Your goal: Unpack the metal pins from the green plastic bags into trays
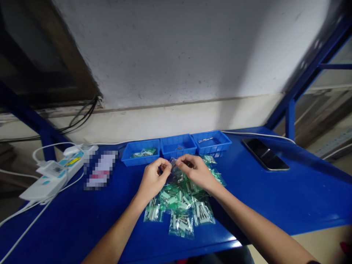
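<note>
Between both hands is a small clear plastic bag (173,161), pinched at its edges. My left hand (156,175) closes thumb and forefinger on its left side. From the other side my right hand (196,170) grips it with curled fingers; its contents are too small to make out. Beneath the hands lies a heap of clear and green-tinted packets (176,194) holding screws and pale plastic pieces. One packet (181,224) lies at the front of the heap. Part of the pile is hidden by my hands.
Behind the hands stand a left blue bin (126,157) with packets, a middle blue bin (178,140) with small items, and a right blue bin (217,146) with metal pins. A phone (265,154) lies right; a power strip (59,174) with cables lies left on the blue table (275,198).
</note>
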Motion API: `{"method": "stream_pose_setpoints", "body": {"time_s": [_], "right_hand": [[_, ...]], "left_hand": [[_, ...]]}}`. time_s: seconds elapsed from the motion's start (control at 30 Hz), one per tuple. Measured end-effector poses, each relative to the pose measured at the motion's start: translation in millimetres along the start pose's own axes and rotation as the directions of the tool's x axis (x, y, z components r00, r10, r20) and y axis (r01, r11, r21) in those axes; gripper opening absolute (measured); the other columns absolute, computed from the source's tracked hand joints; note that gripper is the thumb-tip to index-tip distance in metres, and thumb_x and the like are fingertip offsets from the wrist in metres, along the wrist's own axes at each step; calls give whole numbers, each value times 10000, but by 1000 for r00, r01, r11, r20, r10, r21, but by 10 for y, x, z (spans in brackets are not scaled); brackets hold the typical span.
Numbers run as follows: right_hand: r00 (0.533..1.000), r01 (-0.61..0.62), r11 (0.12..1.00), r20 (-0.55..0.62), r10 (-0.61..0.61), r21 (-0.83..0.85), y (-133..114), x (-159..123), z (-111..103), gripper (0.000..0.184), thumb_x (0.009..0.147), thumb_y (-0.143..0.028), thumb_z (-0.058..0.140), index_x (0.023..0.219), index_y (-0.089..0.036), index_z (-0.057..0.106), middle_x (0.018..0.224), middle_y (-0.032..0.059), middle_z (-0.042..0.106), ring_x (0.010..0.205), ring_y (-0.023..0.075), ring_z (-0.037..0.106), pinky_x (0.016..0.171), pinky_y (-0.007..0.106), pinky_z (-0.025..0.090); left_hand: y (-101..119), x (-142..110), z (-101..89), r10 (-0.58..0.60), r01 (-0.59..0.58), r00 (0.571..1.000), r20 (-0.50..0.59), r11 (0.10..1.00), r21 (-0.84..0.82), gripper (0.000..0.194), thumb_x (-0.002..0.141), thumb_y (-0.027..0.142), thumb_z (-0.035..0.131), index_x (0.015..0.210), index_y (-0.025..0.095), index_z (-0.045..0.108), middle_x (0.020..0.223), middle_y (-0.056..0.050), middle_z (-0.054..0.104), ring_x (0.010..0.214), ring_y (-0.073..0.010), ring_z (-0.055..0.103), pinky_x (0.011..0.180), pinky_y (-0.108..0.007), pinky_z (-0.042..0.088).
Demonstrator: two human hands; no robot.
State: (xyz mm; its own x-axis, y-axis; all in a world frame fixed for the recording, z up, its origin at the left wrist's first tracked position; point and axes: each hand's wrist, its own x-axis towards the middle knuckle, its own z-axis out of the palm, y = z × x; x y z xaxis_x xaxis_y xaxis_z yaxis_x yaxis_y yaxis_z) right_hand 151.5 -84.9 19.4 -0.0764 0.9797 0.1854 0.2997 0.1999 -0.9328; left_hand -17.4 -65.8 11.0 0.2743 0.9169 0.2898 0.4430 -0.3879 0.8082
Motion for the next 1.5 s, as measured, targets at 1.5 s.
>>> {"method": "stream_pose_setpoints", "body": {"time_s": [1.5], "right_hand": [[987, 71, 992, -153, -54, 106, 86, -41, 136, 82, 811, -272, 508, 843, -196, 508, 713, 4, 595, 646, 144, 568, 583, 257, 409]], "left_hand": [[-25, 36, 5, -156, 164, 986, 51, 924, -344, 214, 813, 368, 569, 944, 198, 571, 847, -19, 612, 800, -156, 571, 633, -230, 420]]}}
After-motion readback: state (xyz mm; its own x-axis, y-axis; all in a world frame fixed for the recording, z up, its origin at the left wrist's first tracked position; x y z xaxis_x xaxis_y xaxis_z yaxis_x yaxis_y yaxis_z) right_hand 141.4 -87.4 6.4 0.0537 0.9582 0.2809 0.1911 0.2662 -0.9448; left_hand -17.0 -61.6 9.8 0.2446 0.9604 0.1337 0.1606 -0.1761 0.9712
